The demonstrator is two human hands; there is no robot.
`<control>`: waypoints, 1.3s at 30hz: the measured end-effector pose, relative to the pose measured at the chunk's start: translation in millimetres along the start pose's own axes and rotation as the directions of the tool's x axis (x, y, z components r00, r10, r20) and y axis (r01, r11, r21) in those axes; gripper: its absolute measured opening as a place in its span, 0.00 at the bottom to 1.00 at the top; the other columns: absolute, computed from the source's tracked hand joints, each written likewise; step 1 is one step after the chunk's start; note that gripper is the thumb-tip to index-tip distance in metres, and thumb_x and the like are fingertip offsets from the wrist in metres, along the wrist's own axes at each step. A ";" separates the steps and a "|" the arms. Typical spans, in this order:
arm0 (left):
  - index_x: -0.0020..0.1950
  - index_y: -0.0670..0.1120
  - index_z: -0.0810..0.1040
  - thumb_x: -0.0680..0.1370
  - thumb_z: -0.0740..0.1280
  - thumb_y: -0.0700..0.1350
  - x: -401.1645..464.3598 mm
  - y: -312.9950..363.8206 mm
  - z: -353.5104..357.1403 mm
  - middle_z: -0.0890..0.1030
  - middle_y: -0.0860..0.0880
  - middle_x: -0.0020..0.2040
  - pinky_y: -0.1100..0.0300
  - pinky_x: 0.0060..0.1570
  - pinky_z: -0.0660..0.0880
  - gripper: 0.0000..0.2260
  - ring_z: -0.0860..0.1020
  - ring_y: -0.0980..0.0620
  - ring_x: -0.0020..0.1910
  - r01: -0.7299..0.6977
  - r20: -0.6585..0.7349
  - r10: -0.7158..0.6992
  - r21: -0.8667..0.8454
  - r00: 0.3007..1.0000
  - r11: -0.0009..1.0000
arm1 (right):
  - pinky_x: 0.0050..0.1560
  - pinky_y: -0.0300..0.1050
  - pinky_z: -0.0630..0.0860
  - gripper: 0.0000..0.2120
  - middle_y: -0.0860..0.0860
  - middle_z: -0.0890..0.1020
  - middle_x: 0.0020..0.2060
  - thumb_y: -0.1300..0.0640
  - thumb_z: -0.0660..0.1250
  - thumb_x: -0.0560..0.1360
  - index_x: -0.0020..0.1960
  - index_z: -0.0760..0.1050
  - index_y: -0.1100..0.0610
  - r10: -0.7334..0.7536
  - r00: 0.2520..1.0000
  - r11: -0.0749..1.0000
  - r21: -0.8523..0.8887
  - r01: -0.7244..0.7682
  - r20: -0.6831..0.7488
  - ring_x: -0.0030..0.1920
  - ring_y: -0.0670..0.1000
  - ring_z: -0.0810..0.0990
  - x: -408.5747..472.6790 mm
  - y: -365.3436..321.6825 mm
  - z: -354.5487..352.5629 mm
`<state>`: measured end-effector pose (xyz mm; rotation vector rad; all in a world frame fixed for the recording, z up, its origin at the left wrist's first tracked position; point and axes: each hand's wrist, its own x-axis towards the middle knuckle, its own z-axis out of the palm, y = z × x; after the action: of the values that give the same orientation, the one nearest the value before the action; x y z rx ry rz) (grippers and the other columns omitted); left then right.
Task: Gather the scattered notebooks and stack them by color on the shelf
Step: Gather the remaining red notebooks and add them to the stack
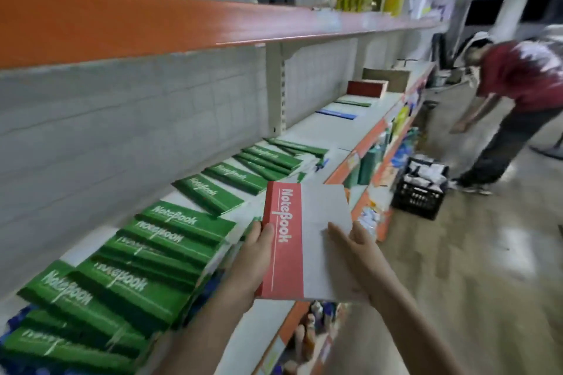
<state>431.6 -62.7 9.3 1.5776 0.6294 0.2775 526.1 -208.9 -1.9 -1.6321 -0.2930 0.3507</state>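
Note:
A red-and-white notebook (307,240) is held above the front edge of the white shelf (323,134). My left hand (249,262) grips its red spine side, thumb on the cover. My right hand (353,256) holds its white right side. Several green notebooks (170,231) lie overlapping in a row along the shelf to the left, and more green ones (268,161) lie farther along. A blue notebook (336,114), a green one (353,102) and a red one (365,88) lie at the far end.
An orange-edged upper shelf (182,24) hangs overhead. Lower shelves with bottles and goods run along the aisle (374,161). A black crate (420,186) stands on the floor. A person in a red shirt (518,91) bends over farther down the aisle.

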 end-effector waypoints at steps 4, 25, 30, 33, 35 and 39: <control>0.49 0.51 0.72 0.83 0.54 0.50 16.7 6.3 76.5 0.81 0.44 0.45 0.54 0.44 0.79 0.09 0.82 0.48 0.41 0.052 0.111 -0.051 -0.003 0.992 0.999 | 0.36 0.42 0.76 0.10 0.54 0.80 0.44 0.53 0.58 0.81 0.56 0.72 0.58 0.107 0.991 0.994 0.003 -0.107 -0.086 0.40 0.51 0.79 16.8 12.9 -73.6; 0.57 0.48 0.74 0.83 0.55 0.51 134.1 12.1 295.1 0.85 0.50 0.42 0.64 0.30 0.76 0.12 0.84 0.54 0.38 0.093 0.307 -0.080 -0.027 0.948 0.995 | 0.51 0.49 0.76 0.11 0.54 0.82 0.48 0.54 0.56 0.82 0.54 0.73 0.59 0.222 0.940 0.975 0.041 -0.219 -0.259 0.49 0.54 0.81 129.5 59.5 -259.3; 0.52 0.49 0.75 0.83 0.56 0.50 198.4 29.1 339.7 0.84 0.53 0.34 0.66 0.27 0.75 0.10 0.83 0.56 0.33 0.088 0.363 -0.056 -0.072 0.930 0.993 | 0.59 0.56 0.76 0.12 0.56 0.82 0.51 0.54 0.55 0.82 0.56 0.73 0.61 0.211 0.938 0.978 0.057 -0.203 -0.275 0.52 0.57 0.81 196.8 55.9 -292.2; 0.50 0.48 0.76 0.83 0.57 0.49 244.7 51.8 368.4 0.84 0.53 0.33 0.66 0.27 0.75 0.10 0.83 0.57 0.32 0.082 0.382 -0.042 -0.089 0.923 0.993 | 0.59 0.56 0.75 0.13 0.56 0.82 0.52 0.55 0.55 0.82 0.57 0.73 0.62 0.189 0.939 0.982 0.054 -0.181 -0.288 0.53 0.57 0.81 247.1 47.1 -312.9; 0.50 0.48 0.76 0.82 0.58 0.48 274.4 67.2 386.2 0.84 0.53 0.32 0.66 0.26 0.74 0.09 0.82 0.57 0.30 0.065 0.374 -0.019 -0.110 0.927 0.992 | 0.59 0.54 0.75 0.13 0.57 0.82 0.52 0.56 0.55 0.82 0.58 0.72 0.63 0.175 0.937 0.985 0.064 -0.163 -0.302 0.53 0.57 0.81 280.6 41.3 -325.0; 0.56 0.45 0.77 0.83 0.57 0.48 325.0 88.6 414.7 0.84 0.48 0.38 0.65 0.28 0.75 0.11 0.83 0.53 0.34 0.045 0.390 -0.008 -0.084 0.921 0.995 | 0.60 0.56 0.75 0.12 0.58 0.82 0.52 0.57 0.55 0.82 0.57 0.73 0.63 0.164 0.937 0.987 0.049 -0.156 -0.310 0.53 0.58 0.81 339.3 34.7 -346.5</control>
<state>937.4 -233.0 -16.4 1.4791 0.3212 -0.0321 974.0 -396.1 -28.0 -1.6637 0.0854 0.2112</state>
